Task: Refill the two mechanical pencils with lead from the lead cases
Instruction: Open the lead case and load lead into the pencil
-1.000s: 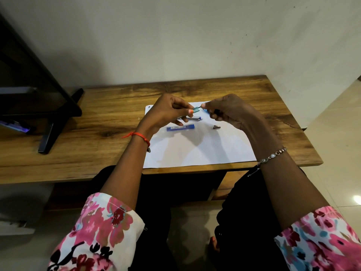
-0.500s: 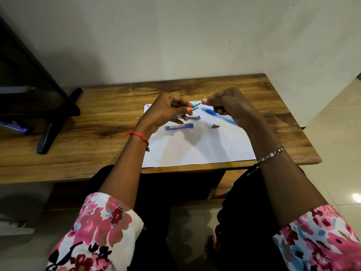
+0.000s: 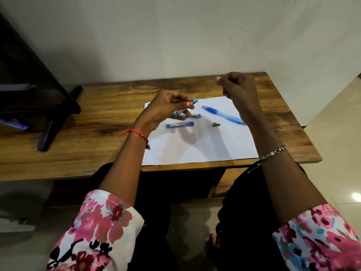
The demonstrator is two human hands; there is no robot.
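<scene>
Holding the teal lead case (image 3: 194, 101) above the bench (image 3: 97, 124), the left hand (image 3: 166, 108) curls round it, while the right hand (image 3: 238, 87) is up with its fingers pinched, on what I cannot tell.

A white sheet of paper (image 3: 195, 149) lies flat on the wooden desk (image 3: 78, 149), below the left hand (image 3: 166, 106) and the right hand (image 3: 238, 85). Well left of the left hand, a black stand (image 3: 50, 122) sets its foot on the desk. A pale wall (image 3: 175, 36) rises beyond the right hand, and floor tiles (image 3: 341, 133) lie to that hand's right.
</scene>
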